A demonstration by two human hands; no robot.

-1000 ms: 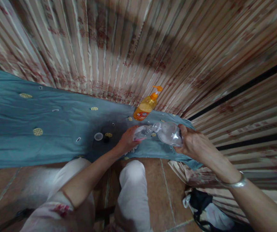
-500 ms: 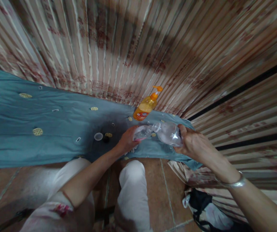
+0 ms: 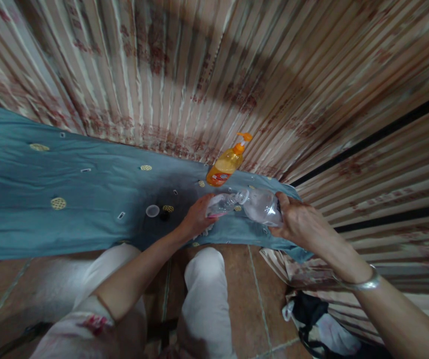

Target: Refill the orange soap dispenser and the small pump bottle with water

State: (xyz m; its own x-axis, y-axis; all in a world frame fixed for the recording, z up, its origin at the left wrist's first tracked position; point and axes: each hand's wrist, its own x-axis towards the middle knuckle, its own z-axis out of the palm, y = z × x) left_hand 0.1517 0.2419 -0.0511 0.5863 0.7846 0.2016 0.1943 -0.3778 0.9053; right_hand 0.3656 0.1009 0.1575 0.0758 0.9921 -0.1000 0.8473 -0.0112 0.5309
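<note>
My left hand (image 3: pixel 196 218) is closed around a small clear plastic bottle (image 3: pixel 222 205) with a bit of pink at its lower side. My right hand (image 3: pixel 295 215) grips the base end of a larger clear plastic bottle (image 3: pixel 262 207), tilted so that its mouth points left. The two bottle necks meet mouth to mouth above the cloth; whether liquid passes between them I cannot make out. Just behind them stands an orange pump bottle (image 3: pixel 224 167) with yellow-orange liquid. Left of my left hand lie a round whitish cap (image 3: pixel 152 211) and a small dark cap (image 3: pixel 165 216).
A blue-green cloth (image 3: pixel 98 194) with yellow patterns covers the long surface. Pleated curtains (image 3: pixel 184 75) hang behind it and at the right, crossed by dark bars (image 3: pixel 378 137). Below are floor tiles (image 3: pixel 251 299), my knees (image 3: pixel 207 294) and a black-and-white bag (image 3: pixel 322 319).
Hardly anything differs. Both hands hold the two bottles in nearly the same position, mouths together.
</note>
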